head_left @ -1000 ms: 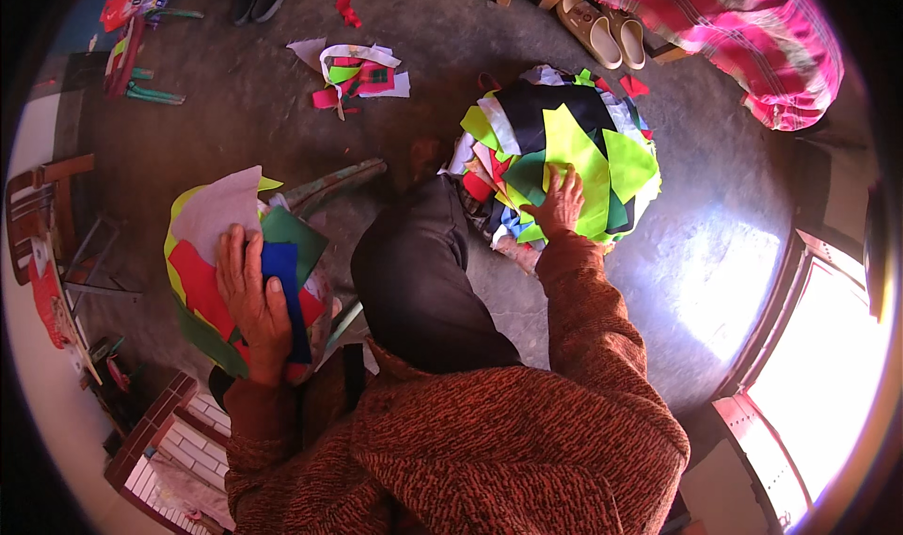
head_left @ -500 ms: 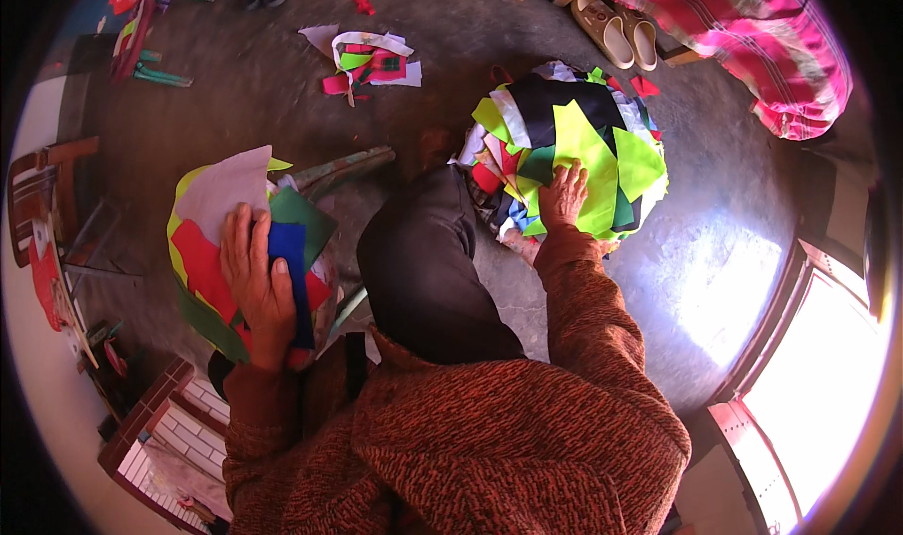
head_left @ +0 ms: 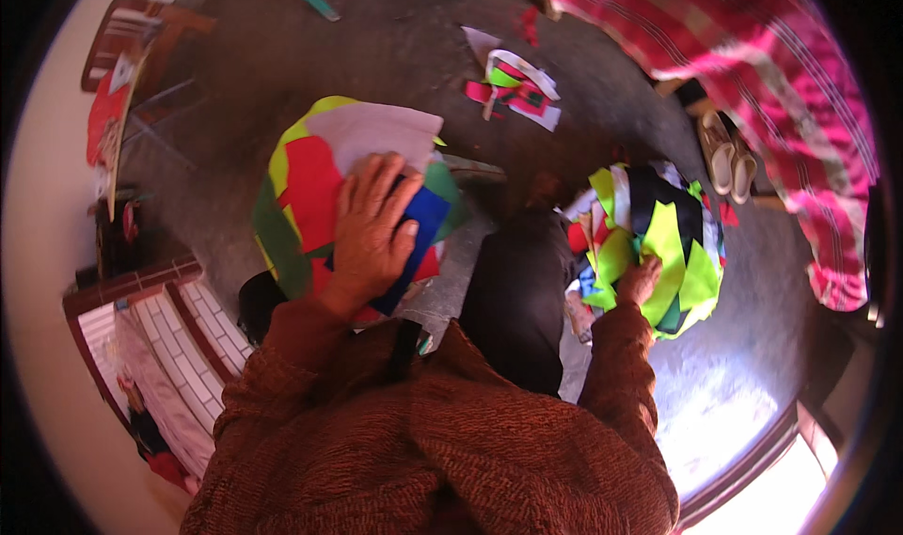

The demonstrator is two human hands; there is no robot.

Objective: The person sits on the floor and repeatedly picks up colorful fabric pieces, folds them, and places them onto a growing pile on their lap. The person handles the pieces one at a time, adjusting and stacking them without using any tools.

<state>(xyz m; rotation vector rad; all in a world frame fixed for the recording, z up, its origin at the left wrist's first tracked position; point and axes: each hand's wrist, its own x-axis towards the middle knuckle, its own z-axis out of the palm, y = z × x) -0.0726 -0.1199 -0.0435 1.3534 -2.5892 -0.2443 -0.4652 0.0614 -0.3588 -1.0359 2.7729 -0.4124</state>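
My left hand (head_left: 372, 234) lies flat, fingers stretched out, on a pile of fabric scraps at the left. Under and around it are a pale mauve scrap (head_left: 376, 126), a red scrap (head_left: 310, 182), a blue scrap (head_left: 425, 220) and green ones. On the right, a rounded heap of cloth scraps rests on the floor, with a black piece (head_left: 663, 192) across its top. My right hand (head_left: 641, 279) is at that heap, its fingers curled on the edge of a yellow-green fabric scrap (head_left: 665, 239). The fingertips are partly hidden.
A small group of scraps (head_left: 513, 88) lies on the dark floor ahead. Beige shoes (head_left: 726, 159) stand by a pink plaid cloth (head_left: 715, 46) at the right. A wooden chair (head_left: 127, 41) is at the far left. My dark-trousered knee (head_left: 517, 300) rises between the piles.
My view has swung left, so everything sits further right. The right hand has gone from lying flat to curled fingers on the yellow-green scrap. The left hand stays on its pile.
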